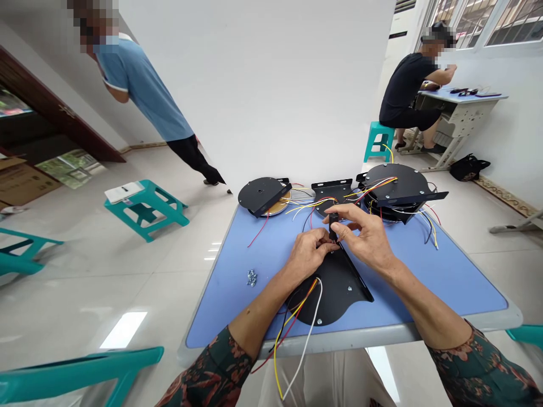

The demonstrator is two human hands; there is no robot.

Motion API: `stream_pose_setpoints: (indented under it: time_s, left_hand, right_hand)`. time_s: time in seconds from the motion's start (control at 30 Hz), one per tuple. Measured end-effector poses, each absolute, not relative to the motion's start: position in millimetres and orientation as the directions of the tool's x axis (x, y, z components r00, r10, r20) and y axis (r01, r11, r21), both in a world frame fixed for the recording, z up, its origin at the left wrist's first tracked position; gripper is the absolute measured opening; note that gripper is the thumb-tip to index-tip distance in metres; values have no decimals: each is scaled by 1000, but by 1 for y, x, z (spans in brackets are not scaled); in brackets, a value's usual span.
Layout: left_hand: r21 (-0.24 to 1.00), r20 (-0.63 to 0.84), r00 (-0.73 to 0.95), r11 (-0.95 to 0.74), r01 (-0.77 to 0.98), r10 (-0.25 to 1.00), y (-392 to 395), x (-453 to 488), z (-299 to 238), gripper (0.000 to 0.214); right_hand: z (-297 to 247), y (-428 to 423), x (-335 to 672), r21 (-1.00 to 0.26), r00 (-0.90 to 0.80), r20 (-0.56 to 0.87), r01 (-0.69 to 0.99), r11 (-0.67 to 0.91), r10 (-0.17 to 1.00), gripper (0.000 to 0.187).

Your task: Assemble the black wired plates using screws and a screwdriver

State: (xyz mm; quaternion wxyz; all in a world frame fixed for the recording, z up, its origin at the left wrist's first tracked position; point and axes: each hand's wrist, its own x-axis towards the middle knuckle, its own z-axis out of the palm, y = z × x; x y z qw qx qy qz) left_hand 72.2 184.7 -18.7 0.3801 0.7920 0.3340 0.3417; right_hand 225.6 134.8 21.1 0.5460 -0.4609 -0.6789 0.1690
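At lower centre of the frame, the left hand point(307, 254) and right hand point(360, 234) both pinch a small black part point(333, 226) above a black metal disc point(335, 288) on a blue table point(428, 277), with a white wire point(308, 333) trailing from the disc toward the bottom edge.

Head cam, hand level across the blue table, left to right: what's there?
Small metal fasteners → left hand → small black plastic part → right hand → yellow wire
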Motion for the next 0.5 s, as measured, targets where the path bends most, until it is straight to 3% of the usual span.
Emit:
stream_pose_setpoints:
  time_s: [0.2, 0.5]
  left_hand:
    - [795, 318, 576, -543, 270, 753, 184, 72, -20, 12]
    - [765, 344, 575, -576, 286, 742, 183, 70, -18, 13]
  right_hand:
    - [20, 135, 227, -647, 66, 653, 566, 510, 755, 11]
    - [25, 134, 230, -754, -135, 537, 367, 545, 833, 26]
